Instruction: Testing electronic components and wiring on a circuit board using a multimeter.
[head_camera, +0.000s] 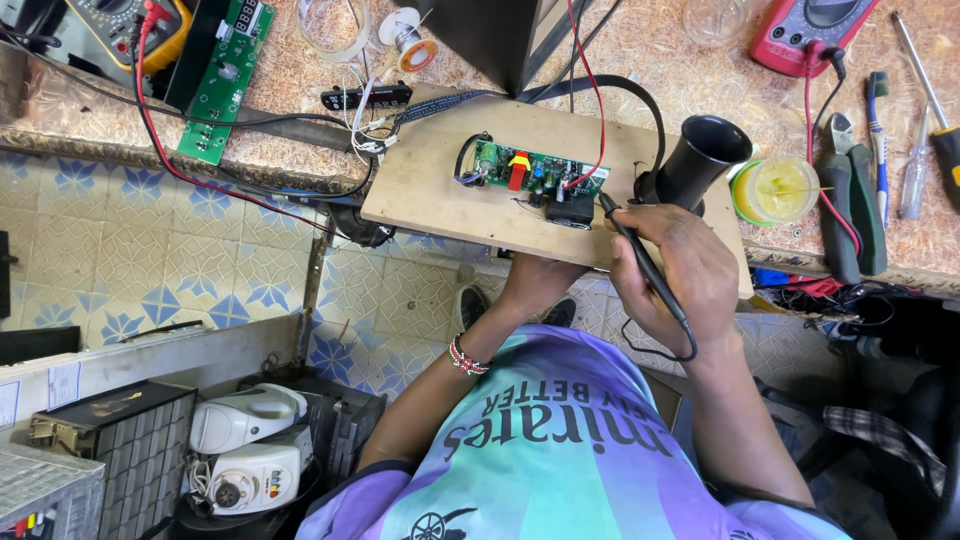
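Note:
A small green circuit board (530, 170) lies on a wooden board (430, 190) that overhangs the bench edge. My right hand (685, 265) grips a black pen-shaped soldering tool (640, 250), holding its tip at the circuit board's right end, beside a black block. A red wire (598, 110) runs down to that same end. My left hand (535, 280) reaches up to the wooden board's near edge, and its fingers are hidden beneath the board. A beaded band sits on my left wrist.
A black funnel-shaped holder (700, 150), a yellow tin (775, 188), pliers (850, 200), screwdrivers (915, 170) and a red multimeter (810, 30) crowd the bench's right side. At the left lie a long green display board (222, 75) and a yellow multimeter (120, 25). White appliances (245, 445) sit on the floor.

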